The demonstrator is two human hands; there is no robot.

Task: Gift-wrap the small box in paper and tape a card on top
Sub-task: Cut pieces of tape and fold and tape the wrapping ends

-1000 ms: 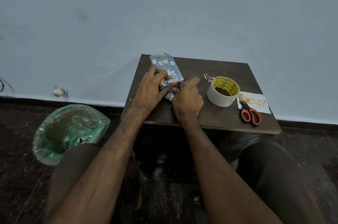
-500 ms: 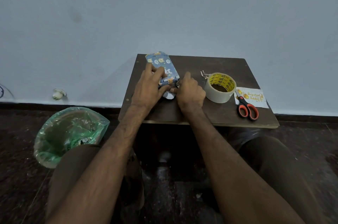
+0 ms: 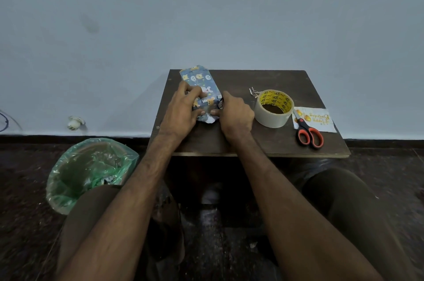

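The small box [image 3: 199,80], wrapped in blue paper with cartoon animals, lies at the far left of the dark wooden table [image 3: 263,143]. My left hand [image 3: 183,109] lies over the box's near half with fingers curled onto the paper. My right hand [image 3: 234,115] is at the near right end and pinches the folded paper flap there. A white scrap of paper sticks out between the two hands. The white card [image 3: 317,117] with yellow print lies at the table's right edge, partly under the scissors [image 3: 308,133].
A wide tape roll [image 3: 274,108] with a yellow inner core stands right of my right hand. A bin with a green liner [image 3: 91,170] stands on the floor at the left. The wall runs close behind the table. My knees flank the table's front edge.
My right hand has closed in on the box's near end and its fingers have curled down on the flap. The left hand stayed on the box.
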